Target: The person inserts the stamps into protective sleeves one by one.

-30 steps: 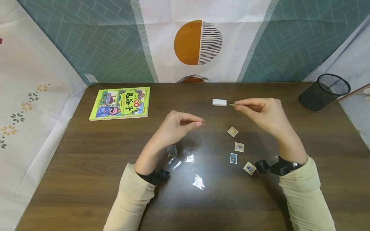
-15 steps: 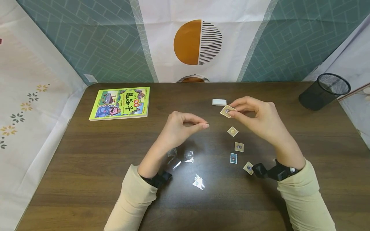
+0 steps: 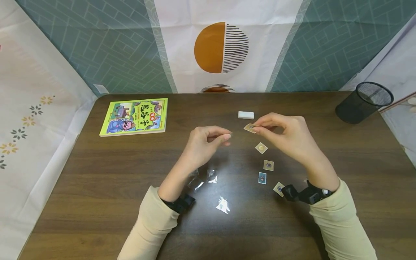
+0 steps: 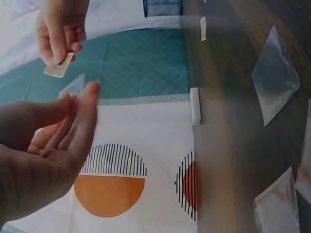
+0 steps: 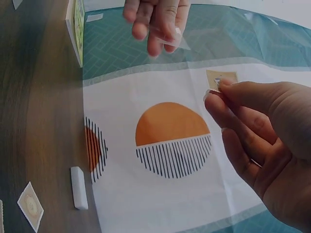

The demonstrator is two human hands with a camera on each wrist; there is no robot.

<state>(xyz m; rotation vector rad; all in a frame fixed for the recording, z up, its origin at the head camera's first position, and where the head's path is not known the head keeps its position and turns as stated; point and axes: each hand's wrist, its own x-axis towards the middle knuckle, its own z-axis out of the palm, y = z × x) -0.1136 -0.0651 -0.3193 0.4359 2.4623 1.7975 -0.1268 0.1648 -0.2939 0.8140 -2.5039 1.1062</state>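
Note:
My right hand (image 3: pixel 289 139) pinches a small cream postage stamp (image 3: pixel 249 128) between thumb and fingertips, raised above the table. Facing it, my left hand (image 3: pixel 204 146) pinches a tiny clear plastic bag (image 5: pixel 176 42), barely visible in the head view. A short gap separates stamp and bag. Below the right hand lie a cream stamp (image 3: pixel 261 148), another one (image 3: pixel 268 165) and a blue stamp (image 3: pixel 262 178). A further stamp (image 3: pixel 278 189) is partly covered by the right wrist camera. Beneath my left forearm are clear bags (image 3: pixel 212 177), partly hidden.
A white block like an eraser (image 3: pixel 246 115) lies behind the hands. At the back left is a yellow-green book (image 3: pixel 134 116), and a black mesh pen holder (image 3: pixel 362 103) stands at the back right. One shiny clear bag (image 3: pixel 222 205) lies nearer the front.
The right hand has brought its stamp leftward and a little nearer the front, its printed face turning into view and then tilting. The left hand has shifted slightly right, and its fingers have changed position.

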